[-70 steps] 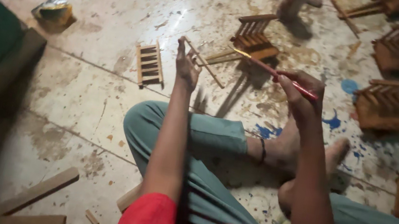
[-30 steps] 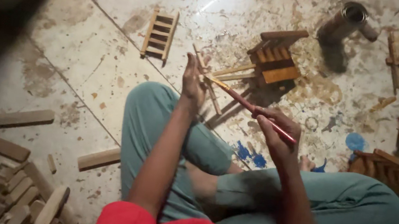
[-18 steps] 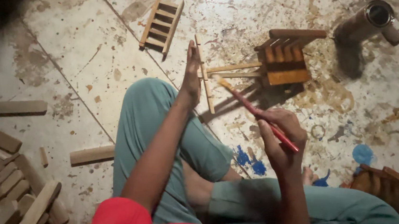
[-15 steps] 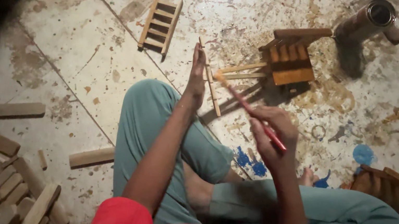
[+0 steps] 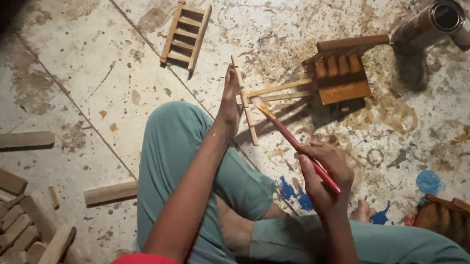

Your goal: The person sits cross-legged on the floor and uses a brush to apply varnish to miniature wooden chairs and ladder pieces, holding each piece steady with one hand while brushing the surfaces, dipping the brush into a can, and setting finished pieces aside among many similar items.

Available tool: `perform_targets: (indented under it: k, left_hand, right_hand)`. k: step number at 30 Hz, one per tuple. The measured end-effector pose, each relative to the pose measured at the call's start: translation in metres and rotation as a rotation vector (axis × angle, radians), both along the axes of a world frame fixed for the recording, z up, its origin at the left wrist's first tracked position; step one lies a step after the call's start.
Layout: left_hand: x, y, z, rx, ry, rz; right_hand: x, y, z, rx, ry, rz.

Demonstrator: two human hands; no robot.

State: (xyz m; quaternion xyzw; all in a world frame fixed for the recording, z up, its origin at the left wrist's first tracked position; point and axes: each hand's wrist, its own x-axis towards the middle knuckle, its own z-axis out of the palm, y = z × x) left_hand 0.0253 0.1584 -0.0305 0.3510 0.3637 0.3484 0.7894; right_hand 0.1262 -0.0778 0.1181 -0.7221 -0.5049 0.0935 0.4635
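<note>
Your left hand [image 5: 231, 101] is clamped on a thin wooden stick [image 5: 244, 100], holding it above your knee over the floor [image 5: 101, 75]; your right hand [image 5: 322, 179] is closed around a red brush [image 5: 295, 142], its tip touching the stick. A small wooden ladder [image 5: 185, 34] lies well apart on the floor; a little wooden chair [image 5: 337, 73] lies just beyond the stick.

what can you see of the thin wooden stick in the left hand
The thin wooden stick is a slim, pale, flat strip that looks like bare wood. It slants from upper left to lower right, both ends jutting past the left hand, which pinches it near the middle. It hangs above the stained floor. The brush held in the right hand has its tip on or just beside the stick; contact is unclear.
</note>
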Motion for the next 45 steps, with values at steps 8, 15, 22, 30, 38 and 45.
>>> perform_targets:
  k: [8,15,22,30,38,45]
  left_hand:
    - [-0.001,0.002,-0.007,-0.062,-0.07,-0.008]
    - [0.002,0.005,-0.011,-0.077,-0.101,-0.002]
    - [0.003,0.006,-0.007,-0.077,-0.065,0.011]
    - [0.004,0.008,-0.009,-0.021,-0.103,-0.002]
    - [0.002,0.006,0.014,-0.108,-0.256,-0.052]
    - [0.003,0.005,0.007,-0.024,-0.33,-0.052]
  right_hand:
    - [0.019,-0.013,-0.012,-0.005,-0.059,-0.282]
    - [0.023,-0.021,-0.018,0.002,-0.103,-0.321]
    - [0.01,-0.013,-0.023,0.029,-0.061,-0.133]
    - [0.009,-0.02,-0.02,0.099,0.409,-0.03]
    - [0.021,-0.018,0.002,0.077,0.134,0.121]
    - [0.034,-0.013,0.01,0.086,0.277,0.14]
